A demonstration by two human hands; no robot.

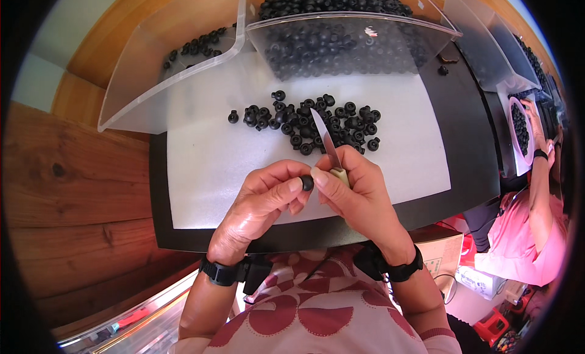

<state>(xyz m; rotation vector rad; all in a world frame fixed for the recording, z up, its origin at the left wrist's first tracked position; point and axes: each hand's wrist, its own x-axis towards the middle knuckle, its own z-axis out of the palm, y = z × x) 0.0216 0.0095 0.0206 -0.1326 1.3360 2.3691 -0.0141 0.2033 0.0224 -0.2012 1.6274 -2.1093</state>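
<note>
Filling the middle of the scene, a dark table [478, 153] carries a white sheet [207, 177] over most of its top. Along the far side stand see-through bins: a left bin [164, 80] with a few black knobs [204, 47] in it, a middle bin [353, 15] heaped with them, and a right bin [487, 46]. Well off to the right, a co-worker in pink [524, 241] has an arm at a round basket [510, 123] of dark pieces. Nearer, a loose pile of knobs [281, 116] lies on the sheet, just beyond the person's hands.

The left hand [271, 192] has thumb and forefinger clamped on one piece. The right hand [359, 192] has its fingers wrapped around the pale handle of a small knife [329, 145], the blade pointing far, over the pile. Smallest is the held knob [307, 183], between the two hands above the near part of the sheet; whether the right thumb touches it cannot be told.

The step looks like trimming that knob. To do it well, keep the left pinch firm with fingertips out of the blade's path, let the right thumb steady the piece, and take short, light strokes with the edge turned away from the left hand; something so small and round could roll in the grip.
</note>
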